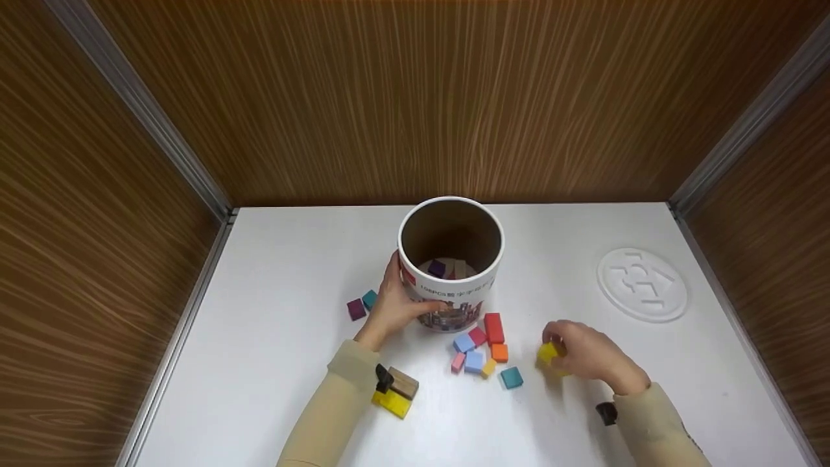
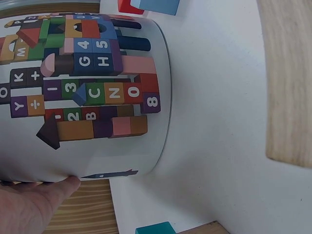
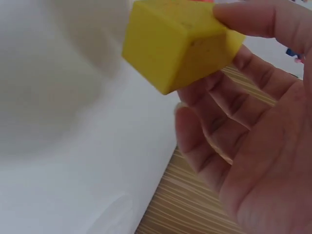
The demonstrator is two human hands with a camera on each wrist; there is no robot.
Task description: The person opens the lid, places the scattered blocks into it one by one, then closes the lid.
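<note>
On the white bench (image 1: 285,363), centre, stands an upright open-topped cardboard tub (image 1: 450,259) with printed letter-and-number blocks on its wall; a purple block and a pale one lie inside at the bottom

Left hand (image 1: 395,305) wraps the tub's near-left side, fingers curled round the wall, thumb across the printed front. Left wrist view shows a fingertip pressed on the tub's lower edge

Right hand (image 1: 587,355) is to the right of the tub, near side of the bench, pinching a yellow cube (image 1: 548,353) between thumb and fingers. Right wrist view: cube clamped at the fingertips, other fingers loosely curled beneath, cube lifted clear of the bench, I think, but can't tell for sure

Between the hands, just near of the tub: loose cluster of blocks (image 1: 481,350) – red, orange, light blue, pink, yellow – touching or nearly so; a teal block (image 1: 511,377) sits slightly apart on the near right

Left of the tub: a dark magenta block (image 1: 356,309) beside a teal one (image 1: 369,299)

By the left sleeve: a brown block (image 1: 403,383) beside a yellow flat block (image 1: 391,403)

Far right: round white lid (image 1: 642,284) with cut-out shapes, lying flat, well apart from the tub
</note>
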